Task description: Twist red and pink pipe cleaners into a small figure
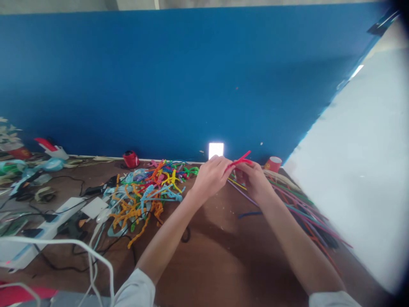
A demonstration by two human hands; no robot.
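Observation:
Between my two hands, raised above the brown table, is a red pipe cleaner bent so that its ends spread to the right. My left hand pinches it at the left, fingers closed. Just to the right, my right hand has its fingers closed around the same pipe cleaner, though the fingertips are partly hidden. Straight pipe cleaners in several colours lie in a bundle beside my right forearm. Left of my left hand is a heap of twisted pipe cleaners, orange, blue, yellow and green.
A bright lit screen stands behind my hands against the blue partition. A red paper cup is at back right, a red roll-like object at back left. A white power strip and tangled cables occupy the left side.

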